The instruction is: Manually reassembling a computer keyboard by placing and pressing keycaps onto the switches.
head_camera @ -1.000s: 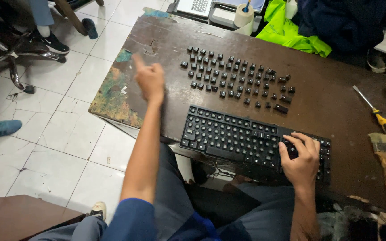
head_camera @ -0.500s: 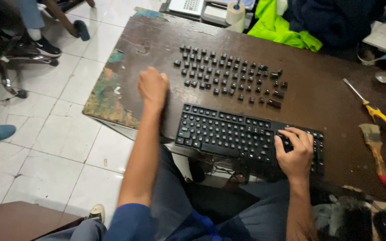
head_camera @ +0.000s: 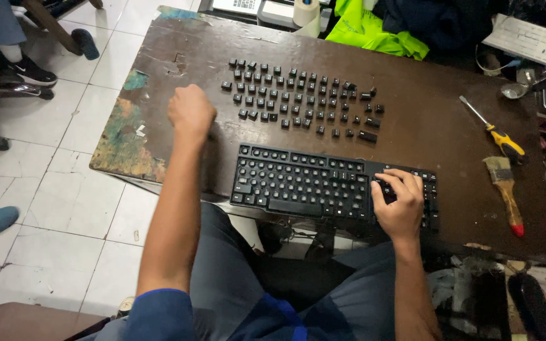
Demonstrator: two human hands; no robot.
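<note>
**Black keyboard under our right hand**

Black, with most keycaps off, the keyboard (head_camera: 333, 187) lies at the near edge of the worn brown table (head_camera: 178, 44). Our right hand (head_camera: 399, 202) rests on its right end, fingers curled down onto it. Our left hand (head_camera: 191, 112) is balled into a fist, holding nothing we can see, left of the loose keycaps (head_camera: 301, 98) set in rows beyond the keyboard. A yellow-handled screwdriver (head_camera: 494, 132) and a paintbrush (head_camera: 505, 189) lie to the right.
</note>
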